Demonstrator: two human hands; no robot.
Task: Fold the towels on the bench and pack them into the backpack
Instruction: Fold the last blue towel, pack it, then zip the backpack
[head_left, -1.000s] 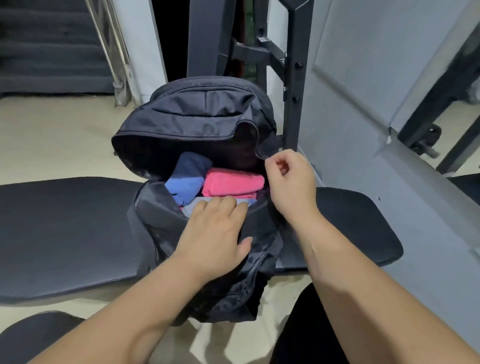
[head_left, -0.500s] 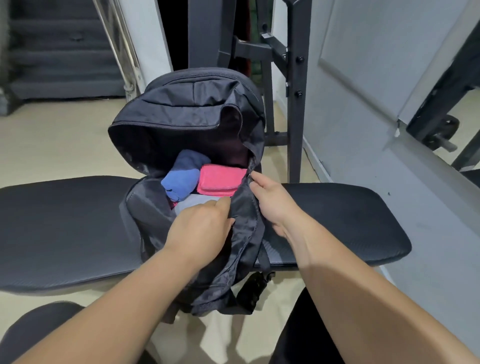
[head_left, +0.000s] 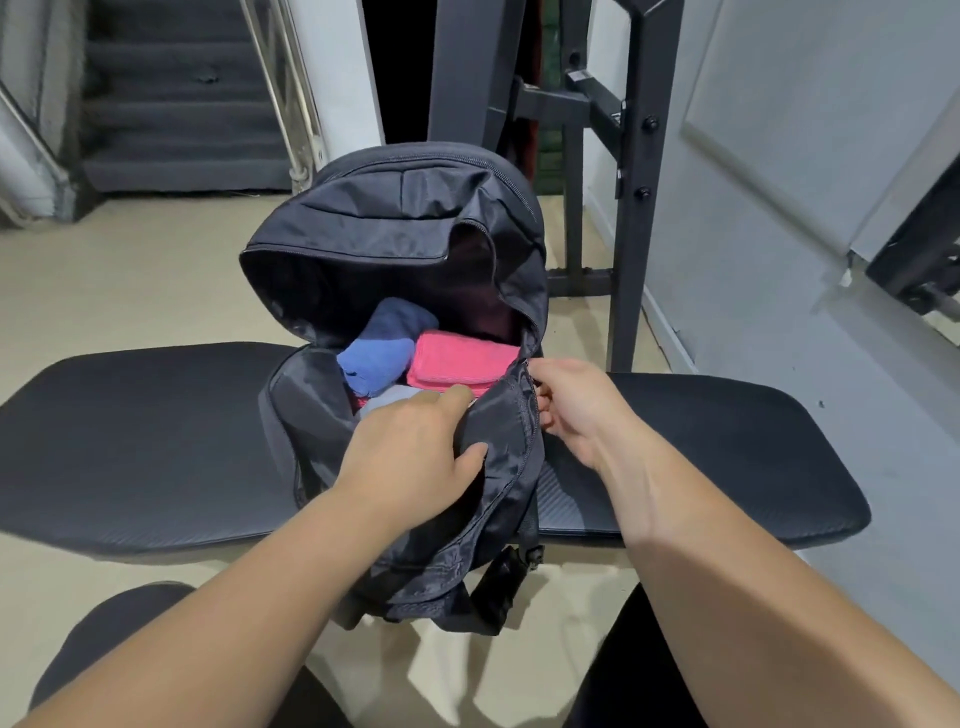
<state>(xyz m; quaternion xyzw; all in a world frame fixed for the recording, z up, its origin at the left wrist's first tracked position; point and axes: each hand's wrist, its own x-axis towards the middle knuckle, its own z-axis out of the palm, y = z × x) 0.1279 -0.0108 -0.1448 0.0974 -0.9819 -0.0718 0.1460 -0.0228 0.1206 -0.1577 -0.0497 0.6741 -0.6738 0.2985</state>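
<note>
A black backpack (head_left: 405, 234) stands open on the padded black bench (head_left: 130, 441), its front flap hanging toward me. Inside lie a rolled blue towel (head_left: 382, 353), a folded pink towel (head_left: 462, 364) and a pale grey towel (head_left: 384, 408) partly hidden under my hand. My left hand (head_left: 415, 452) grips the near front panel of the backpack, thumb over the fabric, fingers at the opening. My right hand (head_left: 576, 410) pinches the right edge of the opening by the zipper.
A black metal rack (head_left: 631, 171) stands behind the bench on the right, against a grey wall (head_left: 779, 156). Stairs (head_left: 171, 130) with a railing rise at the back left. My dark-clad knees (head_left: 119, 639) are below the bench's front edge, over a beige floor.
My right hand dropped from the upper right of the opening to the zipper edge lower down. My left hand shifted from lying over the towels to gripping the front panel. The view moved back a little.
</note>
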